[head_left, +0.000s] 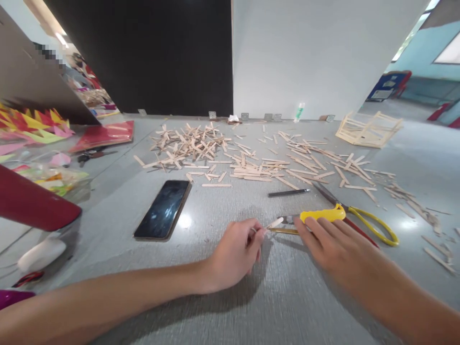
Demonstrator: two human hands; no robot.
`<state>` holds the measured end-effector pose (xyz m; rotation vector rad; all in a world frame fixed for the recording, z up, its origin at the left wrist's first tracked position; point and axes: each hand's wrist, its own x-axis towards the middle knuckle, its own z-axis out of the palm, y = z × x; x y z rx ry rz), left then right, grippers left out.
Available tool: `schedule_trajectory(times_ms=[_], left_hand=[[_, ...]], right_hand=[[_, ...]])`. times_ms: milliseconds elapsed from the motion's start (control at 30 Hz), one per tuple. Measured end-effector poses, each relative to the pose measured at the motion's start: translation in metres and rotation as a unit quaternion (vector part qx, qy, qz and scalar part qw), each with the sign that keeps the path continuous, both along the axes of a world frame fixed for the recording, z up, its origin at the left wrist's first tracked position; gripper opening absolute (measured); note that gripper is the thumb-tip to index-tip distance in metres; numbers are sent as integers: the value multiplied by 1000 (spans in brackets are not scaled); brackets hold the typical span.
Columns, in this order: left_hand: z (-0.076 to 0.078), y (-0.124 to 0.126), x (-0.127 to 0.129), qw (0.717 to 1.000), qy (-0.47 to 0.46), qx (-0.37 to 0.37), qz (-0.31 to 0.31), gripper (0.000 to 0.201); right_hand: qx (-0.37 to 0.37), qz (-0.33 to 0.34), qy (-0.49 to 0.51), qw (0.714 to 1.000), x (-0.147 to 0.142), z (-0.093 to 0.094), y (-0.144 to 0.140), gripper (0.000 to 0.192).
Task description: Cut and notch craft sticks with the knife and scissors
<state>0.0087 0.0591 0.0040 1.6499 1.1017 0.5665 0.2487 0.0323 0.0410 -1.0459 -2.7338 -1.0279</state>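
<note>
My left hand (239,249) is closed in a pinch on a short wooden craft stick (276,223), whose pale rounded end sticks out to the right. My right hand (332,244) reaches over a yellow-handled tool (321,214) with a short metal front end, its fingers against the handle. A thin brass-coloured strip (283,231) runs from near my left fingertips to under my right index finger; its far end is hidden. My right thumb is out of sight. Just beyond lie scissors (377,227) with yellow and red handles, and a slim dark tool (288,192).
Many loose craft sticks (258,170) spread across the table's back half. A phone (163,210) lies left of my hands. Further left are a red cylinder (43,203) and a white mouse (42,253). A stick frame (370,129) and a glue stick (299,112) stand near the upright panels.
</note>
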Motion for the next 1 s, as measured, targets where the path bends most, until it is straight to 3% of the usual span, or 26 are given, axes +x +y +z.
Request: schedule_trajectory(times_ms=[233, 367, 533, 700, 833, 933, 1000], left_hand=[[1, 2, 0, 999, -7, -32, 0, 29], [0, 5, -1, 999, -11, -42, -15, 30], [2, 7, -3, 998, -12, -57, -29, 32], [0, 4, -4, 999, -7, -45, -22, 35], [-3, -1, -4, 999, -8, -38, -12, 38], [-2, -4, -4, 1000, -3, -15, -9, 39], [-1, -5, -4, 1000, 0, -3, -7, 39]], right_hand=[[-22, 41, -40, 998, 17, 9, -7, 38], [-70, 4, -6, 997, 19, 5, -7, 29], [-115, -13, -7, 993, 14, -8, 8, 45], [-158, -1, -42, 987, 15, -10, 32, 44], [-149, -22, -60, 987, 1, -10, 13, 24], [-131, -56, -59, 988, -10, -12, -9, 22], [-131, -63, -57, 988, -11, -13, -9, 23]])
